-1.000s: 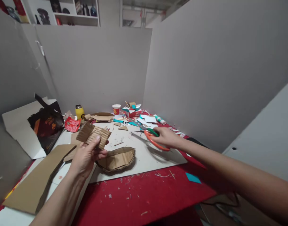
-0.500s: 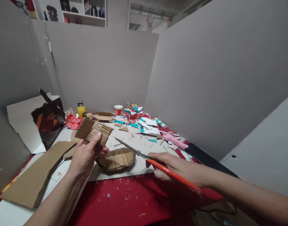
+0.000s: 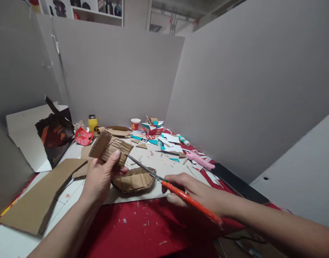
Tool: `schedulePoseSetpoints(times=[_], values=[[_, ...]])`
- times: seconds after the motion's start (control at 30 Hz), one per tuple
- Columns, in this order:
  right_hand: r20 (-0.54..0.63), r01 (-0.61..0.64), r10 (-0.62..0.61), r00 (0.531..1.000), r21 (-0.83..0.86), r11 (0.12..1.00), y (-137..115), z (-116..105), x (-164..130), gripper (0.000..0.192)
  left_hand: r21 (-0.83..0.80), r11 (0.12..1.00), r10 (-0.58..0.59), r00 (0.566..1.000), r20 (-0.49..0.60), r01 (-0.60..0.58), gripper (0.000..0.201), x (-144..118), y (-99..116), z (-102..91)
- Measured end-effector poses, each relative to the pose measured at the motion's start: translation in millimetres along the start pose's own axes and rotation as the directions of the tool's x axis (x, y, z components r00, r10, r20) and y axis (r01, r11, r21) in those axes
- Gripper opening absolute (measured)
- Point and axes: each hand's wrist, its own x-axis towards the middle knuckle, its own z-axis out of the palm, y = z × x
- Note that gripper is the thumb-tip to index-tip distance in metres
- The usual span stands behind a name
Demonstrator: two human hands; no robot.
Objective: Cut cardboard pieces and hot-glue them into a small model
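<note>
Left hand [image 3: 99, 178]: closed on a corrugated cardboard piece [image 3: 110, 149], thumb on its near face, held up above the white board [image 3: 164, 168].
Cardboard piece: brown, ribbed, tilted, its right edge at the tips of the scissor blades.
Right hand [image 3: 196, 191]: wrapped around the orange handles of the scissors [image 3: 164, 182], fingers curled shut on them.
Scissors: long grey blades pointing up-left toward the cardboard piece; whether the blades are parted or already biting the edge is hard to tell at this angle.
Cardboard tray [image 3: 134, 180]: shallow, boat-shaped, lying on the white board just below the held piece.
Flat cardboard sheet [image 3: 37, 200]: lying at the left, beside the left forearm.
Table cover [image 3: 153, 225]: red, strewn with small scraps.
Far clutter: yellow bottle [image 3: 93, 123], red-and-white cup [image 3: 135, 124], pink object [image 3: 200, 160], teal and white paper offcuts [image 3: 168, 143].
Dark bag [image 3: 55, 136]: leaning at the left partition.
</note>
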Motion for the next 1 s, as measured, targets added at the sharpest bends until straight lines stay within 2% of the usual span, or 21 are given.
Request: schedulePoseSetpoints(times=[0.23,0.5,0.7,0.83,1.0], values=[[-0.011,-0.021,0.023,1.000,0.138,0.990,3,5,-1,0.022,0.043,0.999,-0.014,0.999,0.030,0.013,0.028,-2,0,0.9],[-0.030,-0.005,0.012,0.999,0.216,0.976,14,9,-5,0.032,0.050,0.998,-0.032,0.999,0.021,0.031,0.028,-1,-2,0.6],[-0.076,0.078,-0.068,0.995,0.135,0.988,16,10,-3,0.034,0.043,0.998,-0.043,0.999,0.015,0.042,0.028,0,-4,-0.4],[-0.059,0.054,-0.046,0.997,0.139,0.989,15,10,-4,0.035,0.055,0.998,-0.043,0.999,0.032,0.041,0.026,1,-4,-1.1],[-0.101,0.053,-0.046,0.994,0.072,0.996,15,11,-6,0.034,0.040,0.997,-0.069,0.997,0.018,0.068,0.026,1,-5,-2.0]])
